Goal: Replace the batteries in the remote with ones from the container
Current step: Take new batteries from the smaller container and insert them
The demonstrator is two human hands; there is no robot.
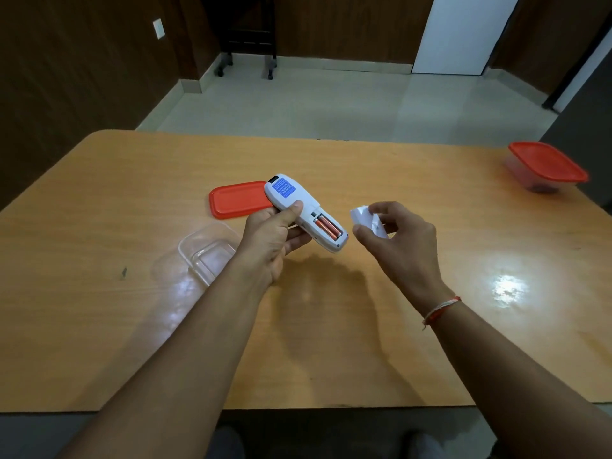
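Left hand point(278, 233) grips remote point(303, 210) above desk point(397, 342), bay open, two batteries point(328, 227) seated. Right hand point(394, 236) fingers pinch cover point(366, 218) just beside. Open container point(207, 256) looks empty. Likely step: closing up; next, align cover with bay.

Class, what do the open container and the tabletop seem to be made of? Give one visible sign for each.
Open container: probably clear glossy plastic, since the table shows through its walls. Tabletop: looks like wood or wood-grain laminate with a shiny finish; grain lines and bright light reflections show.
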